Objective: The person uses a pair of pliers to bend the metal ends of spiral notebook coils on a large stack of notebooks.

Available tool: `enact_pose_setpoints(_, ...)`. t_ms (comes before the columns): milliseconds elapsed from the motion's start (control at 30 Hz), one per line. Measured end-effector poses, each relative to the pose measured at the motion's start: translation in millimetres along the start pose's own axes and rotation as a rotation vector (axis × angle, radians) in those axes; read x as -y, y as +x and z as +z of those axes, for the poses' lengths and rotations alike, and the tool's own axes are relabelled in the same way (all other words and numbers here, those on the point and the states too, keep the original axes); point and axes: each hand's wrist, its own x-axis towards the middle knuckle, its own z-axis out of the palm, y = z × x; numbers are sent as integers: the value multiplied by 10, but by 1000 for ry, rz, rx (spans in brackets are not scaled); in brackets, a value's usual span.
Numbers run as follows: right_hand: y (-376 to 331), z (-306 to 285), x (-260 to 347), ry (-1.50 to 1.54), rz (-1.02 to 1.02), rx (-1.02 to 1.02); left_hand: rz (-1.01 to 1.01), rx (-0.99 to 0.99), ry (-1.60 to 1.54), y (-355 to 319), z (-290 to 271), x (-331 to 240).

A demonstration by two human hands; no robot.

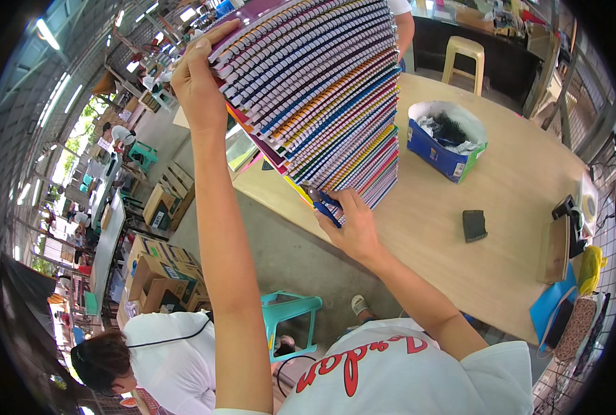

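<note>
A tall stack of spiral-bound notebooks stands at the table's near left edge, its coil spines facing me in many colours. At the stack's upper left corner, my left hand is closed around the edge, with fingers over the top purple cover. Low on the stack, my right hand grips a pair of blue-handled cutting pliers. The jaws of the pliers are at the coil ends near the left corner of the lower notebooks. My palm hides part of the handles.
On the wooden table are a blue box lined with plastic and holding dark scraps, and a small dark block. Pouches lie at the right edge. A teal stool and a seated person are at lower left.
</note>
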Motion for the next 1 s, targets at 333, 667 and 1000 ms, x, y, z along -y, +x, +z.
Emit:
enact_pose_setpoints(333, 18, -219, 100, 185, 282, 108, -1, 5, -54, 4, -29, 46)
enact_pose_setpoints(667, -34, -74, -144, -25, 72, 17, -3, -16, -56, -18, 37, -15)
enact_pose_setpoints(1000, 11, -209, -61, 182, 229, 23, 11, -19, -17, -48, 34, -43)
